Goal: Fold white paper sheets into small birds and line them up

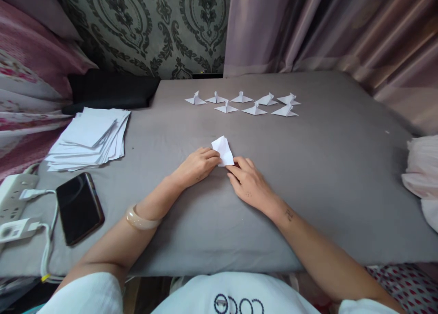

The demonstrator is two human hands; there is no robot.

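Observation:
A small folded piece of white paper (223, 150) lies between my hands near the middle of the grey-covered table (328, 168). My left hand (201, 165) grips its left edge, fingers curled, with the fingertips partly hidden. At its lower right corner, my right hand (249, 181) touches the paper with its fingertips; the thumb is apart and the other fingers are loosely bent. Beyond the paper stand several folded paper cranes (254, 108) in two rows, wings spread.
To the left lies a stack of white paper sheets (89, 138), with a black folded cloth or bag (112, 90) behind it. Nearer me are a phone (80, 209) and a white power strip (17, 193) with plugged cables. Pale fabric (422, 172) sits at the right edge.

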